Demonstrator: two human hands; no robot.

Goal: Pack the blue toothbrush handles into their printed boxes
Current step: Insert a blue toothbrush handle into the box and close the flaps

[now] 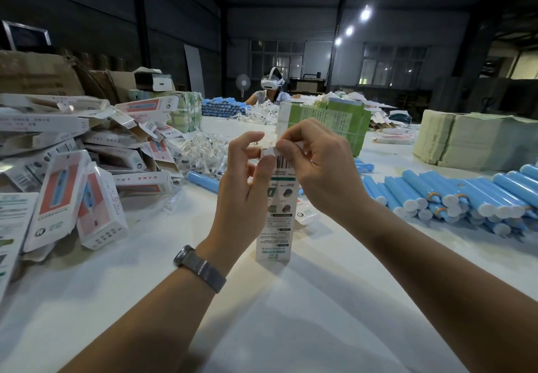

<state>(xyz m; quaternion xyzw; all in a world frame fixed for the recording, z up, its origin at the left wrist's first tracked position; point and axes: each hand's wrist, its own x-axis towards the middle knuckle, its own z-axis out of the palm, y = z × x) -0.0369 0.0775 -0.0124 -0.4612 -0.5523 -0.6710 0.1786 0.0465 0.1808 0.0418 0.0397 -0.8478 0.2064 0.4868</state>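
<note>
A tall printed box (276, 227) stands upright on the white table (262, 314), its base on the surface. My left hand (244, 189) grips its upper left side, thumb near the top. My right hand (317, 168) pinches the white top flap beside the barcode. What is inside the box is hidden. Several blue toothbrush handles (454, 195) with white ends lie heaped to the right. One blue handle (202, 180) lies alone behind my left hand.
A pile of printed boxes (81, 168) fills the left side, with clear plastic bags (201, 151) behind. Green-and-white bundled flat cartons (334, 122) stand behind my hands, and a pale stack (465, 142) sits far right. A person wearing a headset (270, 87) sits across the table.
</note>
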